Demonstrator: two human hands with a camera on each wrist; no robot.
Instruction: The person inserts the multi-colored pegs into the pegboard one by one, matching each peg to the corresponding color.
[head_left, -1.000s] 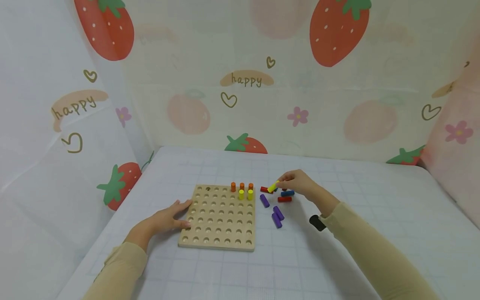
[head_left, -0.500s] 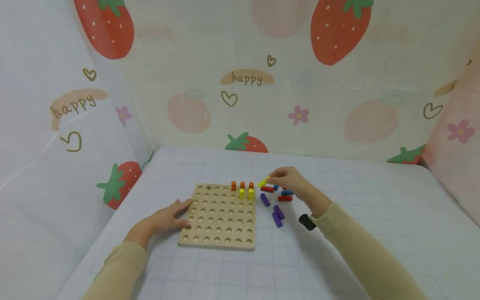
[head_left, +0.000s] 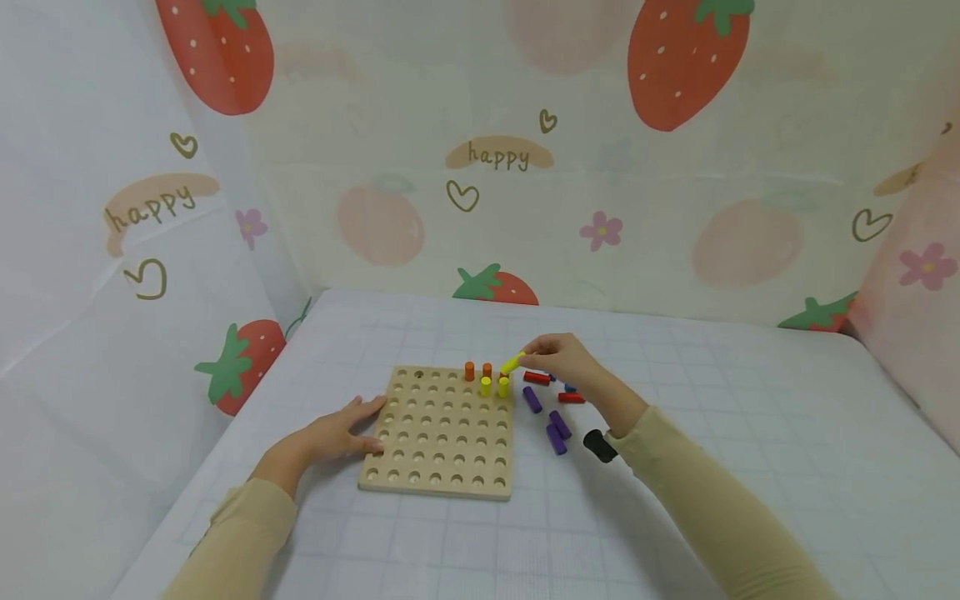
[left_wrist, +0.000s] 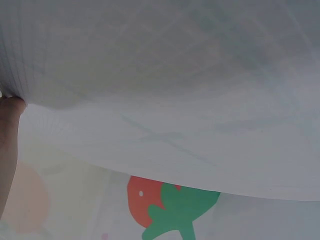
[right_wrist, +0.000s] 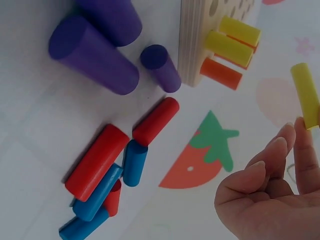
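Observation:
A square wooden pegboard (head_left: 438, 432) with rows of holes lies on the table. Along its far right edge stand orange pegs (head_left: 469, 372), with two yellow pegs (head_left: 486, 387) upright in front of them. My right hand (head_left: 562, 357) pinches one more yellow peg (head_left: 512, 363), tilted, above the board's far right corner. That same yellow peg (right_wrist: 305, 95) shows at the fingertips in the right wrist view. My left hand (head_left: 333, 433) rests against the board's left edge, fingers spread. In the left wrist view only a small part of the left hand (left_wrist: 10, 125) shows.
Right of the board lie loose purple pegs (head_left: 532, 400), red pegs (head_left: 537, 378) and blue pegs (right_wrist: 135, 163), some touching each other. A patterned cloth backdrop (head_left: 600, 275) stands behind the white table (head_left: 675, 492).
My right hand has moved left with the yellow peg, from over the loose pegs to above the board's far right corner. The left hand stays at the board's edge.

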